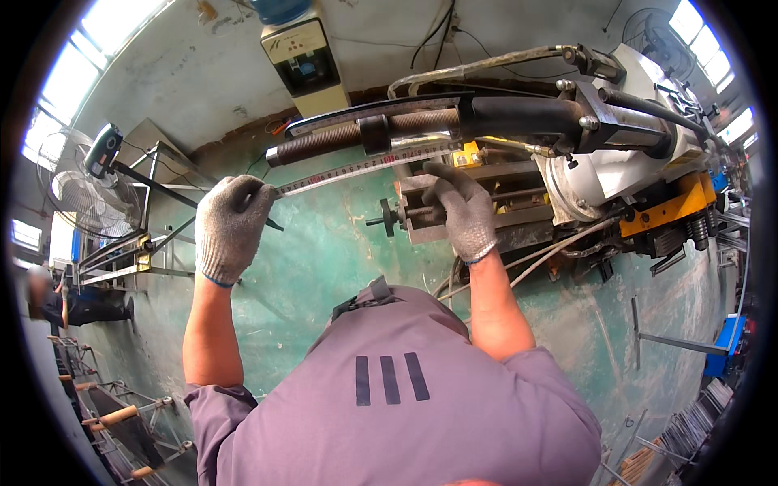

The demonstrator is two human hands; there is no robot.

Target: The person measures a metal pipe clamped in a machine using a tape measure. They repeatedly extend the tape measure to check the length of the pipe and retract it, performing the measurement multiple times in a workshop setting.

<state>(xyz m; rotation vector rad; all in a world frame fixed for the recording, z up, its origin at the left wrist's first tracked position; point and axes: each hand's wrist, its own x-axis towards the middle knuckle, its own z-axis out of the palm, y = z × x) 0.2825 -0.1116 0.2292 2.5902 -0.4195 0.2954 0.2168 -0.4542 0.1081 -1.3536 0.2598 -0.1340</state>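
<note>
Both hands wear grey knit gloves. My left hand is closed on the left end of a long white measuring tape, together with a thin dark pen-like thing. The tape runs rightward just under a dark threaded rod and black tube of a large bending machine. My right hand pinches the tape's right part with the fingertips, resting by a grey metal block with a small black knob.
A green floor lies below. A water dispenser stands against the back wall. A fan and metal frames are at left, where another person stands at the edge. Metal racks lie lower left, hoses and metal parts at right.
</note>
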